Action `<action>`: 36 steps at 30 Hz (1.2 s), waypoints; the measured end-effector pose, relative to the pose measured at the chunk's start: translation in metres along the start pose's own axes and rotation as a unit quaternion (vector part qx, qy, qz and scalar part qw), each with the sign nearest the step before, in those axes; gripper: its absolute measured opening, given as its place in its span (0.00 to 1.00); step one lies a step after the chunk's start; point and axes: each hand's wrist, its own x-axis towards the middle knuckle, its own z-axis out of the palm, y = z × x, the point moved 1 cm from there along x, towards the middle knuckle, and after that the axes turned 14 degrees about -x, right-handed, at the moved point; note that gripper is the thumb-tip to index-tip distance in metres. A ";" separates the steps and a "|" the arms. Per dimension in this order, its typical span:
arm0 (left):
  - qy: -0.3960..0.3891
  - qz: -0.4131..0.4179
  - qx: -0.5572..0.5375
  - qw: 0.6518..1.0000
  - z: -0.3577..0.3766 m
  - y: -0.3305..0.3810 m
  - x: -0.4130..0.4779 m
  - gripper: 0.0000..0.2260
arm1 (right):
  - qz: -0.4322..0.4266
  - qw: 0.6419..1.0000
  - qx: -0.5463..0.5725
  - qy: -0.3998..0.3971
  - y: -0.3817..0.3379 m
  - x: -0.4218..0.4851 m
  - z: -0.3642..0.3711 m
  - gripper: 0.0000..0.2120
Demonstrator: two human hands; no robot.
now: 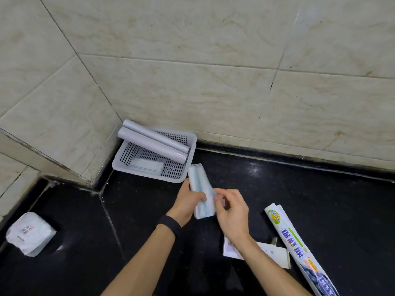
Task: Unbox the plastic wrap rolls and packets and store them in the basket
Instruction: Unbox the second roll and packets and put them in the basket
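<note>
A white perforated basket (128, 150) stands in the corner of the black counter, tilted against the wall. Two grey plastic wrap rolls (154, 144) lie across it, and a flat packet (147, 166) lies on its floor. My left hand (188, 201) grips a pale blue-white packet (201, 184) just in front of the basket. My right hand (230, 210) pinches the packet's right edge with fingers curled. The packet's lower end pokes out between the two hands.
A long printed plastic wrap box (299, 248) lies at the right, with a flattened white carton (273, 253) beside it under my right forearm. A white pouch (30, 233) sits at the left on the counter (299, 189). Tiled walls close the back and left.
</note>
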 end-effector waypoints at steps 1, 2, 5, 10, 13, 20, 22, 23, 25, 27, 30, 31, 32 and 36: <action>-0.009 -0.003 0.002 1.000 0.003 0.000 0.001 0.31 | -0.038 0.999 -0.019 -0.012 0.000 -0.002 0.002 0.11; -0.017 -0.012 -0.006 1.000 0.006 0.001 -0.001 0.29 | -0.069 0.996 -0.040 -0.026 0.001 -0.005 0.005 0.12; -0.034 -0.077 -0.122 0.989 0.013 0.003 -0.002 0.23 | -0.114 0.983 -0.127 -0.063 0.006 -0.009 0.011 0.18; -0.011 -0.089 -0.150 0.985 0.008 0.004 0.000 0.17 | -0.182 0.963 -0.165 -0.108 0.008 -0.007 0.009 0.19; 0.002 -0.051 -0.124 0.991 -0.001 0.006 0.002 0.13 | -0.063 0.990 -0.073 -0.104 0.006 0.001 0.012 0.09; -0.006 -0.016 -0.108 0.994 -0.037 0.025 0.012 0.15 | 0.230 0.899 0.205 -0.312 -0.018 0.027 0.038 0.09; -0.002 -0.006 -0.068 0.998 -0.047 0.032 0.017 0.14 | 0.216 0.898 0.200 -0.328 -0.027 0.032 0.053 0.09; 0.005 0.004 -0.040 0.999 -0.054 0.037 0.020 0.14 | 0.212 0.901 0.189 -0.326 -0.032 0.035 0.060 0.08; 0.010 0.021 0.018 1.000 -0.068 0.052 0.027 0.13 | 0.204 0.910 0.167 -0.319 -0.038 0.045 0.074 0.07; 0.001 0.033 0.066 0.997 -0.085 0.069 0.037 0.12 | 0.190 0.916 0.151 -0.320 -0.044 0.059 0.084 0.07; -0.030 0.035 0.165 0.985 -0.117 0.098 0.066 0.09 | 0.153 0.934 0.085 -0.312 -0.051 0.084 0.096 0.06; -0.033 0.043 0.201 0.978 -0.129 0.107 0.080 0.09 | 0.141 0.943 0.038 -0.298 -0.053 0.093 0.098 0.05; -0.023 0.058 0.232 0.971 -0.142 0.116 0.097 0.09 | 0.130 0.950 -0.015 -0.284 -0.054 0.102 0.099 0.06; 0.015 0.093 0.560 0.823 -0.196 0.129 0.171 0.15 | 0.049 0.926 -0.244 -0.283 -0.056 0.133 0.107 0.12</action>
